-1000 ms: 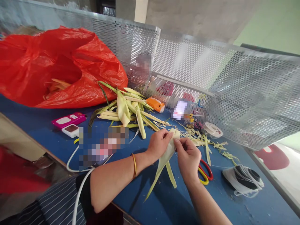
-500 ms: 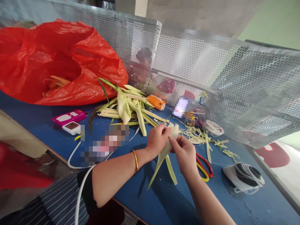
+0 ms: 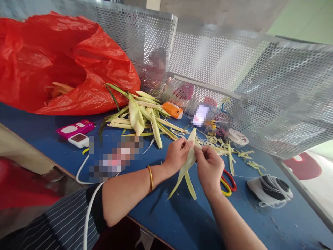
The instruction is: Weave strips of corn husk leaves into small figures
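Note:
My left hand and my right hand pinch the upper end of a pale green palm leaf strip between them, just above the blue table. The strip hangs down toward me in two long tails. A gold bangle sits on my left wrist. Beyond my hands lies a pile of more palm leaves. Leaf trimmings are scattered to the right of my hands.
A red plastic bag with leaves inside fills the back left. Red and yellow scissors lie under my right hand. A spool of white thread, a white tape roll, an orange cutter and a pink box lie around. Perforated metal screens wall the back.
Both hands have turned the leaf strip, so its pointed tip now sticks up between them. The hanging tails have swung slightly right.

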Tool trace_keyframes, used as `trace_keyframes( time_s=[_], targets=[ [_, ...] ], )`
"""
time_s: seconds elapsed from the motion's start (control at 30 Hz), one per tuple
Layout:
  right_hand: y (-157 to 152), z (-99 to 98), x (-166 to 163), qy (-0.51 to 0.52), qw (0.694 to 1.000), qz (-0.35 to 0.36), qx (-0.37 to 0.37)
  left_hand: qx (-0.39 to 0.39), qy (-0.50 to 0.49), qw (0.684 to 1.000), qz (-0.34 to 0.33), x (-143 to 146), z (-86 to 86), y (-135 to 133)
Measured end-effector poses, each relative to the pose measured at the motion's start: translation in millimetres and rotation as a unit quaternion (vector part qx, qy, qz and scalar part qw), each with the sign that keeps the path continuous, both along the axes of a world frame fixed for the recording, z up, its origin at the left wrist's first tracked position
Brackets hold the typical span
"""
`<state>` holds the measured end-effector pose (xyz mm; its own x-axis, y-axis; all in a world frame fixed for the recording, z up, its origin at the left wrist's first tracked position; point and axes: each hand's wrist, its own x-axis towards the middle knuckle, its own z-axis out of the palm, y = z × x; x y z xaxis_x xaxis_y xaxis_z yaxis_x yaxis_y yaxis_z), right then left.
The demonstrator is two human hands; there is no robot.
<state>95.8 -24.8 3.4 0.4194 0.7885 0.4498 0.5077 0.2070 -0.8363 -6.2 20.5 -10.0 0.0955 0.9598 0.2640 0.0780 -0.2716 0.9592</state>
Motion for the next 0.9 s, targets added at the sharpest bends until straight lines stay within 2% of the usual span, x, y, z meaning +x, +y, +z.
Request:
trace_keyframes(
  time_s=[0.1, 0.2, 0.47, 0.57, 0.67, 0.73, 0.9],
  targets=[
    [-3.2, 2.1, -1.1, -0.015, 1.000, -0.012, 0.016, -0.008, -0.002, 1.000, 0.008, -0.4, -0.7, 2.2],
    [-2.3, 1.8, -0.5, 0.007, 1.000, 0.005, 0.002, -0.014, 0.004, 1.000, 0.025, -1.1, -0.1, 3.7],
    [5.8, -8.3, -1.4, 0.100, 0.981, 0.126, -0.107, 0.042, 0.045, 0.996, 0.071, -7.0, 6.4, 7.6],
    [4.7, -7.0, -0.8, 0.124, 0.983, 0.101, -0.086, 0.027, 0.019, 0.997, 0.066, -5.2, 4.8, 8.0],
    [3.3, -3.8, 0.1, 0.109, 0.990, 0.068, -0.053, -0.016, -0.016, 1.000, 0.018, -1.2, -0.1, 6.3],
    [3.2, -2.8, 0.0, 0.106, 0.990, 0.071, -0.056, -0.029, -0.023, 0.999, 0.000, 0.8, -2.5, 4.4],
    [3.5, -5.7, -1.4, 0.071, 0.993, 0.074, -0.065, -0.013, -0.034, 0.999, 0.012, 0.7, -0.9, 2.9]
  ],
)
